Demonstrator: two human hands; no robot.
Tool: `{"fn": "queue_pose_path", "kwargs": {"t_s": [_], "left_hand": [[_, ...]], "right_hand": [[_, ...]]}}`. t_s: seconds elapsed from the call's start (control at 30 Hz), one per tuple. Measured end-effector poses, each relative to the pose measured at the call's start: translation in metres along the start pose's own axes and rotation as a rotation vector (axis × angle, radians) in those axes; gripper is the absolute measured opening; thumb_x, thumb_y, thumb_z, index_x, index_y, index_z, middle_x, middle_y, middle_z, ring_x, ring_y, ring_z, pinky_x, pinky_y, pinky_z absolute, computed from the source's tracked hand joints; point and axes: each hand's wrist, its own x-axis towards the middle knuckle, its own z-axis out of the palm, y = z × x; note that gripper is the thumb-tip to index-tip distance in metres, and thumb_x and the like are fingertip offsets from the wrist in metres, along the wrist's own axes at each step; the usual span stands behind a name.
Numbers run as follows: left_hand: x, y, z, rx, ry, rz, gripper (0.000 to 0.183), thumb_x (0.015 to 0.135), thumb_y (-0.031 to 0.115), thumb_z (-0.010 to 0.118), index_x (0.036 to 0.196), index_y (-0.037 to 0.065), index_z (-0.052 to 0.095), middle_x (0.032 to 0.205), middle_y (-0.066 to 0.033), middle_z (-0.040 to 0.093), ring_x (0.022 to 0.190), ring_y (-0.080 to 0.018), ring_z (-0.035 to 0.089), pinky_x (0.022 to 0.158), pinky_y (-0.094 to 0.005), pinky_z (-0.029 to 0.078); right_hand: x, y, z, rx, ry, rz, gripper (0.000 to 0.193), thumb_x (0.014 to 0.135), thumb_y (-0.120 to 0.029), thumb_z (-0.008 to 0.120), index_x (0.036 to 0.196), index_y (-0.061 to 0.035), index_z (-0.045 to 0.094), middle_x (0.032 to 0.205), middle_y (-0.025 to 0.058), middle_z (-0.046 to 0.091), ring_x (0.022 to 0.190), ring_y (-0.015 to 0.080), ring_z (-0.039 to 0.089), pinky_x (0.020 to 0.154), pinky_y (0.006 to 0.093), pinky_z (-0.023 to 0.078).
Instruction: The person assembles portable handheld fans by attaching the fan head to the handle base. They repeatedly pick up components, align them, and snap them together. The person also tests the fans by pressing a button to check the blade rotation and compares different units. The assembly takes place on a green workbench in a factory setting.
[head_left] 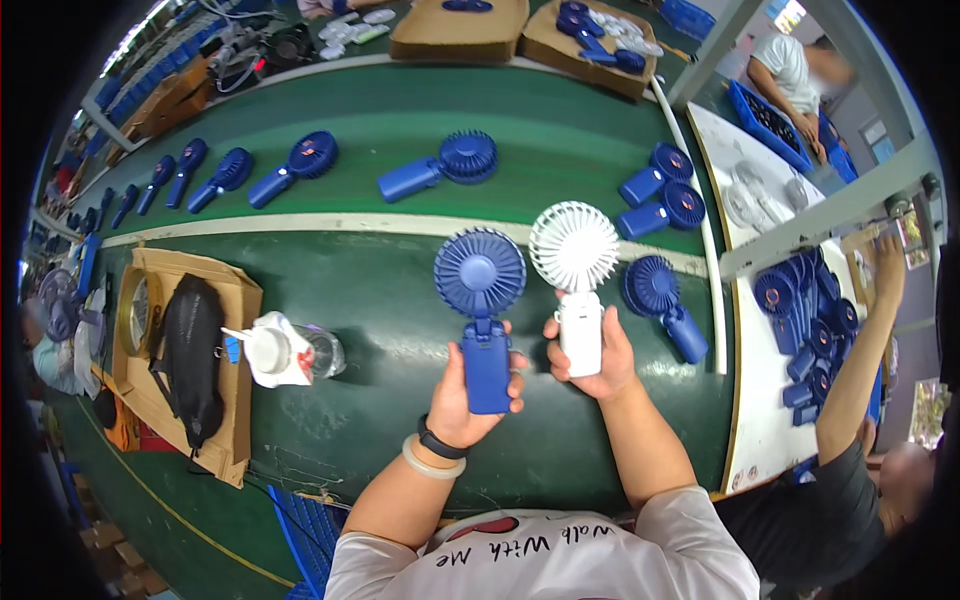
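Head view: your left hand (458, 415) grips a blue handheld fan (482, 340) by its handle, and your right hand (615, 365) grips a white handheld fan (578, 305) likewise, side by side over the dark green bench (385, 260); another blue fan (668, 306) lies just to their right, and a row of blue fans (312, 155) lies on the green belt (400, 115) beyond

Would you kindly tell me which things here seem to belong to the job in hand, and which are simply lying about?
Apparently in the job:
blue fan in the left hand;
white fan in the right hand;
blue fans along the green belt.

Apparently just lying about:
black pouch in the cardboard tray;
clear container to its right.
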Motion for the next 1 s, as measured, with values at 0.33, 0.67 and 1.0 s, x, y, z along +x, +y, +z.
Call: {"fn": "queue_pose_path", "kwargs": {"t_s": [0.33, 0.67, 1.0], "left_hand": [[0.0, -0.002, 0.0, 0.037, -0.042, 0.047, 0.061, 0.093, 0.056, 0.028, 0.138, 0.016, 0.03, 0.104, -0.0114, 0.056, 0.074, -0.0204, 0.049, 0.062, -0.0351, 0.042], [-0.003, -0.009, 0.006, 0.474, 0.033, 0.226, 0.06, 0.088, 0.029, 0.059, 0.135, 0.008, 0.028, 0.107, -0.0086, 0.046, 0.093, -0.0187, 0.05, 0.076, -0.038, 0.051], [-0.003, -0.011, 0.006, 0.595, 0.163, 0.281, 0.049, 0.09, 0.018, 0.055, 0.13, 0.005, 0.031, 0.113, -0.0159, 0.053, 0.095, -0.0253, 0.061, 0.082, -0.0381, 0.052]], "right_hand": [[0.002, 0.001, 0.002, 0.054, -0.029, -0.031, 0.07, 0.091, -0.061, 0.025, 0.137, -0.0095, 0.031, 0.11, 0.017, 0.056, 0.064, 0.0241, 0.056, 0.056, 0.0339, 0.044], [0.002, 0.002, 0.0, 0.061, -0.017, -0.023, 0.072, 0.09, -0.063, 0.024, 0.137, -0.008, 0.031, 0.11, 0.0182, 0.056, 0.064, 0.0241, 0.057, 0.055, 0.0332, 0.046], [0.002, 0.004, 0.0, -0.009, -0.019, -0.051, 0.072, 0.091, -0.061, 0.026, 0.138, -0.0068, 0.028, 0.11, 0.0183, 0.056, 0.065, 0.0244, 0.058, 0.056, 0.0329, 0.047]]}}
